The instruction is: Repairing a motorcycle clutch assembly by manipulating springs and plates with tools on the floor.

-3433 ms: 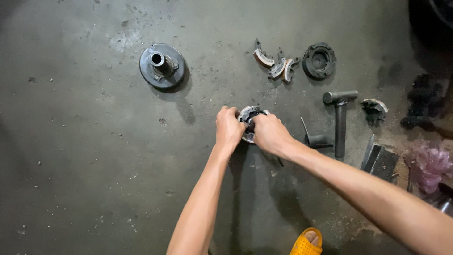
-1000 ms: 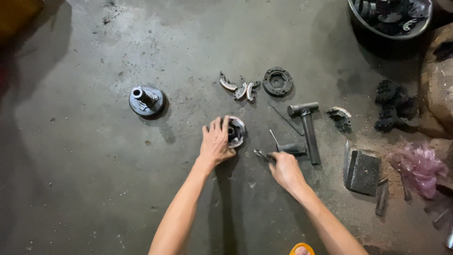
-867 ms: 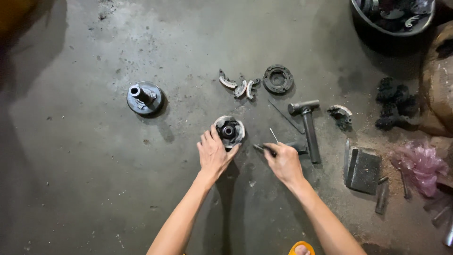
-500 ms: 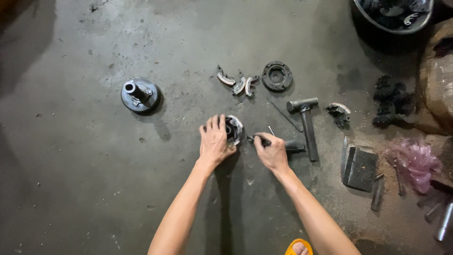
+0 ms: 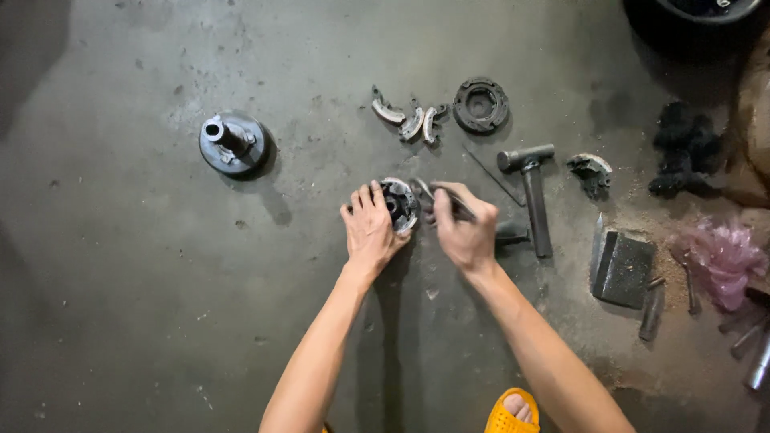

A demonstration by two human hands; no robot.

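While the left hand [image 5: 370, 232] pins the hub [image 5: 399, 204] flat and the right hand [image 5: 464, 232] grips pliers [image 5: 439, 197], their tips could slip off, jabbing the left fingers.

- I see one piece of packaging: a crumpled pink plastic bag [image 5: 722, 258] lying on the concrete floor [image 5: 120, 305] at the right edge of my view, translucent and bunched into folds.
- It sits just right of a dark flat block [image 5: 624, 269], with small metal rods close beside it.
- It lies well apart from both hands.
- I find no labels, signs or screens anywhere in view.
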